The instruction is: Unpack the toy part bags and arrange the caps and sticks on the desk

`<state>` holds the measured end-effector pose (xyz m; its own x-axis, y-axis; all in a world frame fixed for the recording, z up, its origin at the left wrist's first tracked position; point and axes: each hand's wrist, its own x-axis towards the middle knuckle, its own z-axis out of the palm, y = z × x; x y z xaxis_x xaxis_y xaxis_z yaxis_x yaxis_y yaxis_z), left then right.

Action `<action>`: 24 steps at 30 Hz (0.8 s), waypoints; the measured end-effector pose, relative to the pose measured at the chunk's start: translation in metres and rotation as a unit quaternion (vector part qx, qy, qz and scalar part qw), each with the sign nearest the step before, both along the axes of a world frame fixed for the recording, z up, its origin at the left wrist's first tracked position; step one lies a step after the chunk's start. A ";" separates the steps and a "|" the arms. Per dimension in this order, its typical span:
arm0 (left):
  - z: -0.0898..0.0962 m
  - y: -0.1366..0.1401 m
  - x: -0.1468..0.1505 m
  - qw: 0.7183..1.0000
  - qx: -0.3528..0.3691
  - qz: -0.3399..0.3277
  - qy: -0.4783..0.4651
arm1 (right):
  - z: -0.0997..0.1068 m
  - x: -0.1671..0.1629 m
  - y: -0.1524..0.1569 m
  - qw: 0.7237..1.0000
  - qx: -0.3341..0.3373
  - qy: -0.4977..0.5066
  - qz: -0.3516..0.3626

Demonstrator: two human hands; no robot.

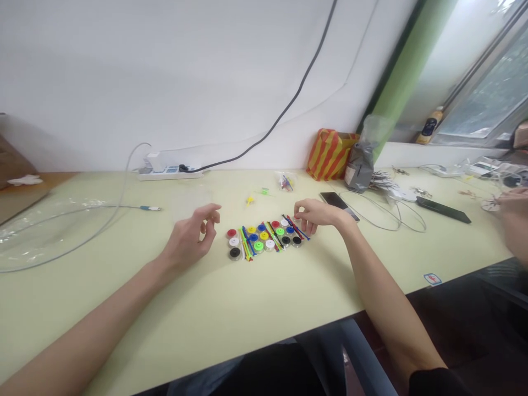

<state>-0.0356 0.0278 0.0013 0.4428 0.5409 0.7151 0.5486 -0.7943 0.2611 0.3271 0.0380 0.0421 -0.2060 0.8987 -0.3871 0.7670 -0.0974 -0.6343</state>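
Centring a pale green table (pixel 206 308) on a block of coloured discs (pixel 264 235) and thin sticks (pixel 247 243).
Reading the clock from the block: slanting the table's near edge from seven up towards four, giving open room at six and a shallower strip at twelve; running the long axis nearly nine to three, tilting slightly farther away at three, with sticks pointing roughly eleven to five; placing the left hand (pixel 192 234) at nine, fingers loosely curling, spacing narrow; reaching the right hand (pixel 315 214) towards two, fingers bending down, cannot tell whether pinching anything; showing a dark phone (pixel 335 201) beyond, a yellow piece (pixel 249 201) at eleven.
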 end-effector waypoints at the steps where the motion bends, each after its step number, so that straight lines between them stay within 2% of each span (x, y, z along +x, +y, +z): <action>1: 0.000 0.000 0.000 1.000 -0.001 0.001 0.002 | 0.000 -0.001 0.000 1.000 0.000 0.005 0.004; 7: 0.001 -0.002 0.002 1.000 -0.009 0.006 0.005 | 0.003 -0.004 -0.003 1.000 -0.005 0.014 0.018; 11: 0.000 -0.002 0.002 1.000 -0.007 -0.003 0.006 | 0.005 -0.006 -0.004 0.999 0.033 -0.016 -0.004; 17: 0.000 -0.002 0.002 1.000 -0.018 0.000 0.005 | 0.004 -0.013 -0.005 0.996 0.080 -0.026 0.019; 20: -0.001 -0.002 0.002 1.000 -0.028 0.002 0.009 | 0.000 -0.019 -0.005 0.983 0.170 -0.059 0.027; 24: -0.001 -0.002 0.001 0.999 -0.037 0.005 0.015 | -0.011 -0.033 -0.004 0.937 0.336 -0.079 0.048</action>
<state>-0.0344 0.0261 0.0001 0.4567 0.5967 0.6599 0.5653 -0.7674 0.3027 0.2937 0.0339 0.0308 -0.2863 0.9309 0.2270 0.8410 0.3577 -0.4059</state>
